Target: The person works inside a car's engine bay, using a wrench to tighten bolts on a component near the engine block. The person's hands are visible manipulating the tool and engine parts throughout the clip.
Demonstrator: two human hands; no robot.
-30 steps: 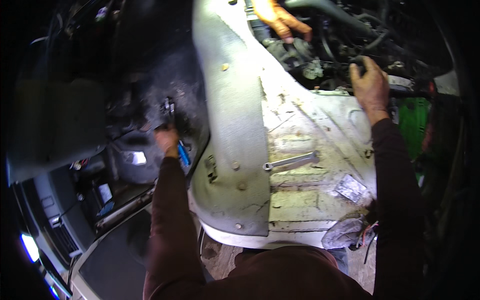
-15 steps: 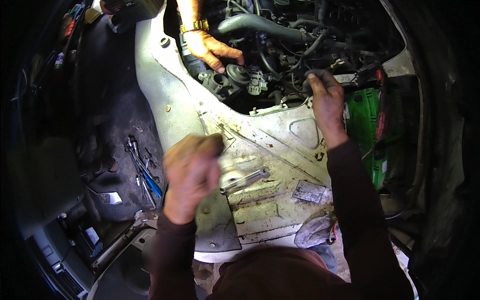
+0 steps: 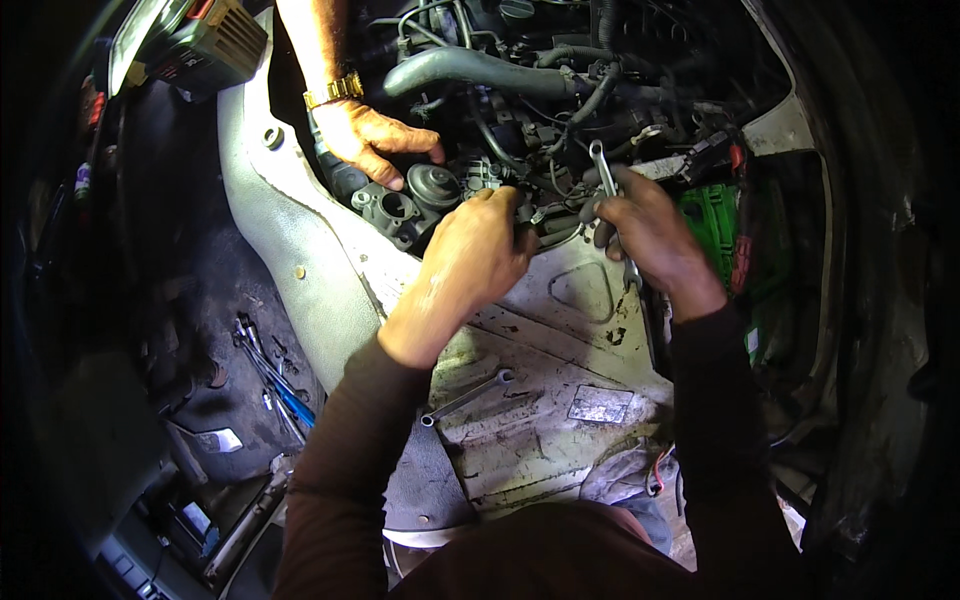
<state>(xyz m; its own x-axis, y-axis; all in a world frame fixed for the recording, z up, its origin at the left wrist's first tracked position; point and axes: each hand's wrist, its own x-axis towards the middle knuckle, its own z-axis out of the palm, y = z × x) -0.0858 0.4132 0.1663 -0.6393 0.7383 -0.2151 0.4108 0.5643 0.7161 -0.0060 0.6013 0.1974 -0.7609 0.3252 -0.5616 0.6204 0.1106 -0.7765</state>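
Observation:
My left hand (image 3: 475, 250) is closed at the engine bay's near edge, with something I cannot make out in its curled fingers. Just right of it, my right hand (image 3: 645, 235) grips an upright combination wrench (image 3: 602, 165). Another person's hand (image 3: 375, 140), with a gold-coloured wristwatch, reaches from the top, fingers spread over a metal valve housing (image 3: 385, 210) and round diaphragm part (image 3: 434, 182). A second wrench (image 3: 465, 398) lies on the grimy white panel (image 3: 530, 450) below my hands.
Dark hoses (image 3: 480, 72) cross the engine at the top. A green part (image 3: 720, 225) sits right of the panel. Several tools with blue handles (image 3: 285, 395) lie on the dark floor at left. A dark container (image 3: 215, 45) stands at upper left.
My left hand has moved from the tools at left up to the engine edge beside my right hand, which now holds an upright wrench. The view has shifted toward the engine.

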